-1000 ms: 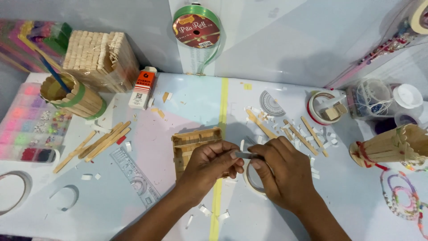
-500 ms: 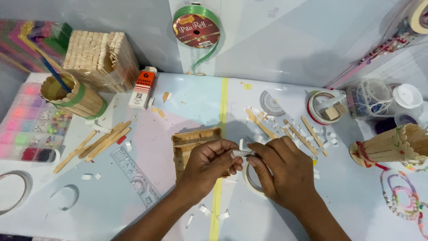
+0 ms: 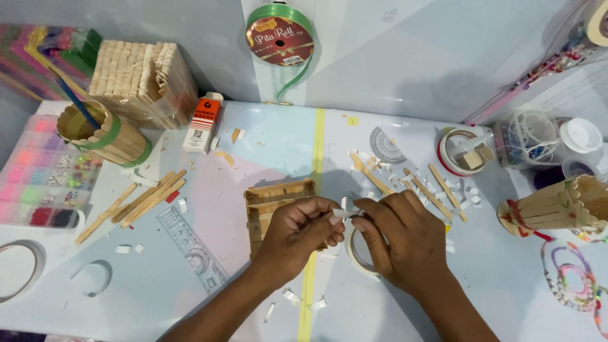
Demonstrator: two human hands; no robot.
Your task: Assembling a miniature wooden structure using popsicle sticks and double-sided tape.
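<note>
White tape: a short strip of it (image 3: 345, 213) is pinched at mid-table between the fingertips of both hands. The left hand (image 3: 297, 235) grips one end with thumb and forefinger; the right hand (image 3: 400, 244) grips the other end likewise, remaining fingers curled. Beneath the right hand lies a tape roll (image 3: 356, 254), partly covered. Just behind the left hand rests a flat panel of craft sticks (image 3: 273, 197), its near part hidden by the knuckles. Loose craft sticks (image 3: 147, 199) lie well to the left, beside a clear ruler (image 3: 193, 249). More sticks (image 3: 437, 190) and white scraps are scattered behind the right hand. A stick-clad pen cup (image 3: 104, 134) and an orange-capped glue bottle (image 3: 204, 123) stand at the rear left.
</note>
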